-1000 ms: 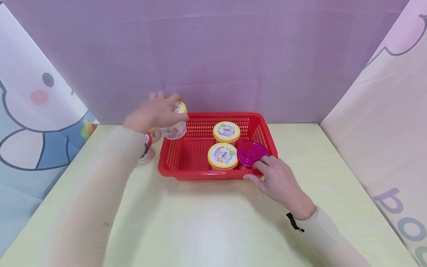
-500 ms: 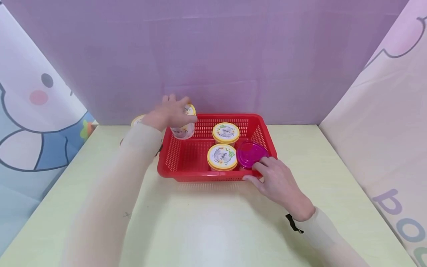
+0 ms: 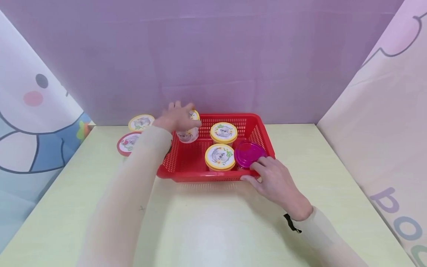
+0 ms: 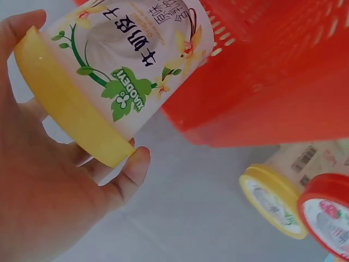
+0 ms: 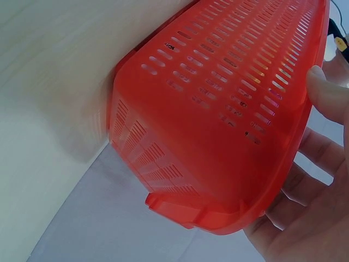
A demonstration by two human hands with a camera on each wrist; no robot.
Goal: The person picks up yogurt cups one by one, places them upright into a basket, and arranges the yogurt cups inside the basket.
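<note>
My left hand [image 3: 178,118] grips a tub with a yellow lid [image 4: 73,98] by its lid. The tub is white with green leaves and printed lettering, and it hangs over the back left part of the red plastic basket [image 3: 200,177]. My right hand [image 3: 278,181] holds the basket's rim at the front right corner, thumb outside, fingers over the inner side. Inside the basket stand two yellow-lidded tubs, a rear one [image 3: 223,132] and a front one [image 3: 220,157]. A tub with a purple lid [image 3: 248,155] sits at the right, beside my right fingertips.
Left of the basket, a yellow-lidded tub [image 3: 141,122] and a red-lidded tub [image 3: 128,144] stand on the pale table [image 3: 207,222], partly behind my left sleeve. A purple cloth [image 3: 213,59] hangs behind, with printed cloths at both sides.
My left hand has carried the tub rightward and slightly down, from the basket's left edge to over its inside. The tubs at left have come into fuller view. My right hand stays on the rim.
</note>
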